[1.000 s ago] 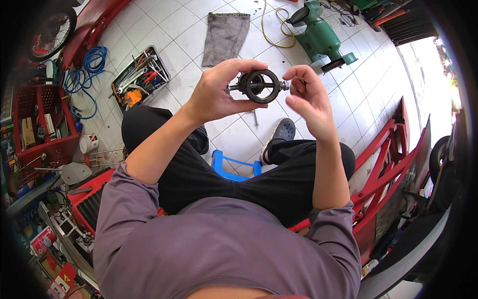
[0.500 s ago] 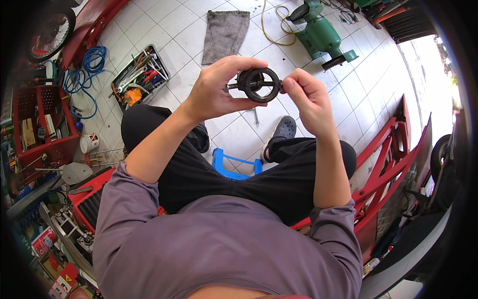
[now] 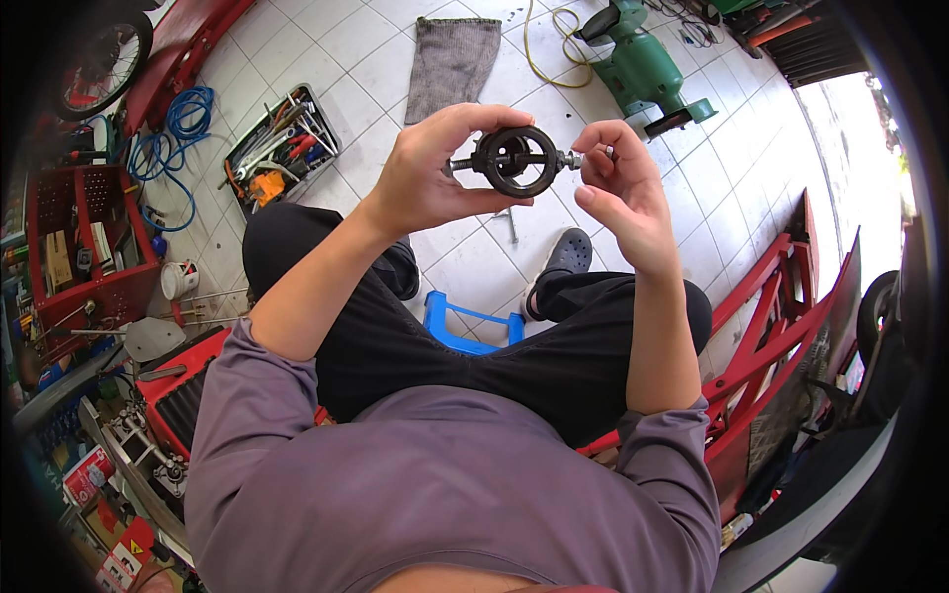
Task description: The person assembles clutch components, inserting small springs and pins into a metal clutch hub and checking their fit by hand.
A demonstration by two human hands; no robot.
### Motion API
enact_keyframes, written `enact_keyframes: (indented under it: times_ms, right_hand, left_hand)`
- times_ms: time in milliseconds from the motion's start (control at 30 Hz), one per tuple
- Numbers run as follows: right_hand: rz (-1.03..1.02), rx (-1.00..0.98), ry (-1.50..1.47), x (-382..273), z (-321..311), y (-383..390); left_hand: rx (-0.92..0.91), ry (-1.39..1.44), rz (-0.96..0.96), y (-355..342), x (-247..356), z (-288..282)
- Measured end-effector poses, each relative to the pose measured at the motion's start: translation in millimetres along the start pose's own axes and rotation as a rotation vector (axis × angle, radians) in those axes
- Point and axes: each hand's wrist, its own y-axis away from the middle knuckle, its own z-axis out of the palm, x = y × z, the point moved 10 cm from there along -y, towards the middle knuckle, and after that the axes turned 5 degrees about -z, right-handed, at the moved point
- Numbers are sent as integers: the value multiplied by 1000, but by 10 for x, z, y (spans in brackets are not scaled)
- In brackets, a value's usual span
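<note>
A black metal ring-shaped part (image 3: 542,170) with a threaded bolt (image 3: 569,160) through it is held upright in my left hand (image 3: 425,168), whose thumb and fingers grip its upper and lower edges. My right hand (image 3: 628,208) is beside the bolt's right end, fingers curled but apart, thumb below the bolt; whether a fingertip touches it is hard to tell. Below the part, a small metal rod (image 3: 512,225) lies on the white tiled floor (image 3: 692,168).
Around me are a tool tray (image 3: 269,186), grey cloth (image 3: 450,59), green machine (image 3: 638,69), blue hose (image 3: 188,119), red shelved cart (image 3: 69,282), white bucket (image 3: 179,280), red metal frame (image 3: 761,346) and blue step (image 3: 465,346) between my legs.
My right thumb and fingers closed on the bolt's end half a second ago and have since opened away from it. Both hands and the part have shifted slightly upward.
</note>
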Motion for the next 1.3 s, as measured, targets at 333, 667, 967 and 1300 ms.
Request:
enact_keyframes:
  times_ms: [333, 667, 967, 1300]
  right_hand:
    - [-33, -34, 67, -7, 66, 11]
    - [-264, -109, 704, 126, 373, -10]
    - [-337, 102, 714, -82, 140, -8]
    - [-405, 160, 826, -201, 38, -5]
  left_hand:
    - [-7, -14, -21, 17, -35, 8]
    - [-42, 113, -77, 43, -33, 147]
    - [-162, 331, -342, 31, -320, -5]
    - [1, 325, -271, -72, -65, -137]
